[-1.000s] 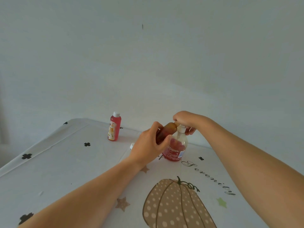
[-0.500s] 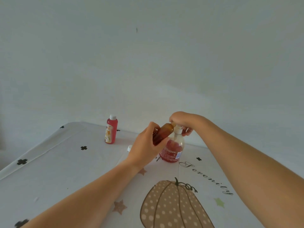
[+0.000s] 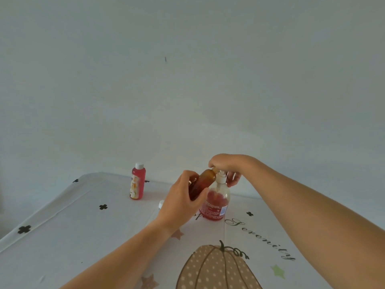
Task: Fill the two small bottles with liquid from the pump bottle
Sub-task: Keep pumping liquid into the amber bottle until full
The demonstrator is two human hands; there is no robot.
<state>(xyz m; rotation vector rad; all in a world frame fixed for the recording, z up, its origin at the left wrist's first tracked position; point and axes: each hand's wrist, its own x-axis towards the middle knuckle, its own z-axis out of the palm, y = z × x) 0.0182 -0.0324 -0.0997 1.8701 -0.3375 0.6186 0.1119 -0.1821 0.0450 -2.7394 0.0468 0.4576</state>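
Note:
My left hand (image 3: 180, 202) grips a small amber bottle (image 3: 203, 182), tilted with its open neck up against the pump's spout. The clear pump bottle (image 3: 216, 202) stands on the table, partly filled with red liquid. My right hand (image 3: 227, 166) sits on top of the white pump head, its fingers curled down round it. A second small bottle (image 3: 138, 182), red with a white cap and a picture label, stands upright at the back left, apart from both hands.
A white tablecloth (image 3: 83, 226) with black crosses, stars, a pumpkin print and script lettering covers the table. A small white cap (image 3: 160, 204) peeks out behind my left hand. A plain pale wall rises right behind the table's far edge.
The view has shifted slightly. Both hands stay at the pump with the amber bottle's neck at the spout; the pump head looks a little higher under my right hand.

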